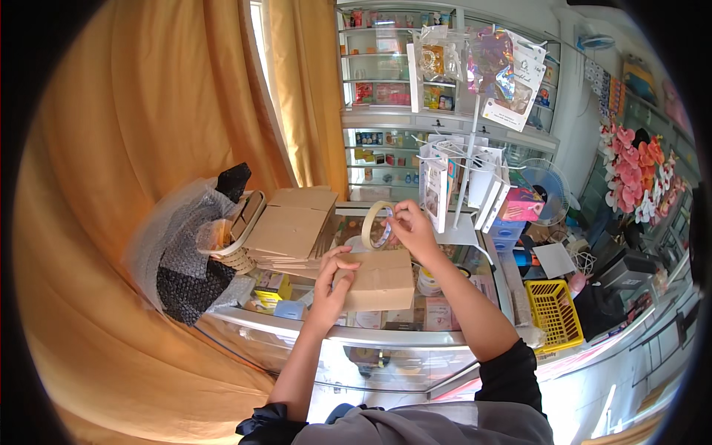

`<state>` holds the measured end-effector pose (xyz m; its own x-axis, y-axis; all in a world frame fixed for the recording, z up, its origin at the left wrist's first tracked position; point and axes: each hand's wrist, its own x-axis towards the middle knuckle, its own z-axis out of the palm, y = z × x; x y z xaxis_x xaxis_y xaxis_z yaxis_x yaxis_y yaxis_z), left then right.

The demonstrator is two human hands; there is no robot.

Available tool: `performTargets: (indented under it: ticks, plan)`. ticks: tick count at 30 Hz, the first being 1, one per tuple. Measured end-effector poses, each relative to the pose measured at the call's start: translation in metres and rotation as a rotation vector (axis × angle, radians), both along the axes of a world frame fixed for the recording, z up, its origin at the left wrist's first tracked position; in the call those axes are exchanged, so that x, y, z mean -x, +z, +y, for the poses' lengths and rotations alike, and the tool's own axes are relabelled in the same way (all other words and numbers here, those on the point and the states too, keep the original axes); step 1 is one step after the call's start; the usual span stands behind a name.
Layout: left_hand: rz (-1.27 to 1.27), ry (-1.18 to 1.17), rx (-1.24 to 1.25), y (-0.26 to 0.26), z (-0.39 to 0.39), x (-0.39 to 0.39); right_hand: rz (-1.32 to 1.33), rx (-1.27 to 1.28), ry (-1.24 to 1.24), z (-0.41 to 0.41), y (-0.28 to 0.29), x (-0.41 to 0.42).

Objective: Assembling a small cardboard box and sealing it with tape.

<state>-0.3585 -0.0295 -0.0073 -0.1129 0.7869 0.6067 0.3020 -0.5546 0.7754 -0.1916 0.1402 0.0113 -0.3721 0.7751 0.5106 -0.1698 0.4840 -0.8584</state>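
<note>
A closed brown cardboard box sits on the glass display counter in front of me. My left hand rests against the box's left side, its fingers bent over the top edge. Just above the far right corner of the box, my right hand grips a roll of tape, held upright on its edge. The thumb and fingers pinch the roll's right side. Whether a strip of tape runs from the roll to the box cannot be made out.
Flattened cardboard boxes are stacked left of the box, beside a basket and bubble wrap. A wire display rack stands at the back right. Further right is a yellow plastic basket. Orange curtains hang at left.
</note>
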Motion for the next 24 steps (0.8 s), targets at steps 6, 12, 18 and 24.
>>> performTargets:
  ticks: [6,12,18,24]
  plan:
    - [-0.028,-0.003,-0.009,-0.004,-0.003,-0.001,-0.043,0.075,0.134,-0.018,0.023,-0.008]
    - [-0.051,-0.024,-0.006,-0.006,-0.004,0.001,-0.017,0.037,0.183,-0.034,0.023,-0.001]
    - [-0.046,-0.03,0.001,-0.007,-0.005,0.002,-0.012,-0.172,0.189,-0.04,0.021,0.004]
    - [0.13,0.119,-0.126,0.002,-0.009,-0.004,-0.116,-0.098,0.282,-0.043,0.026,0.002]
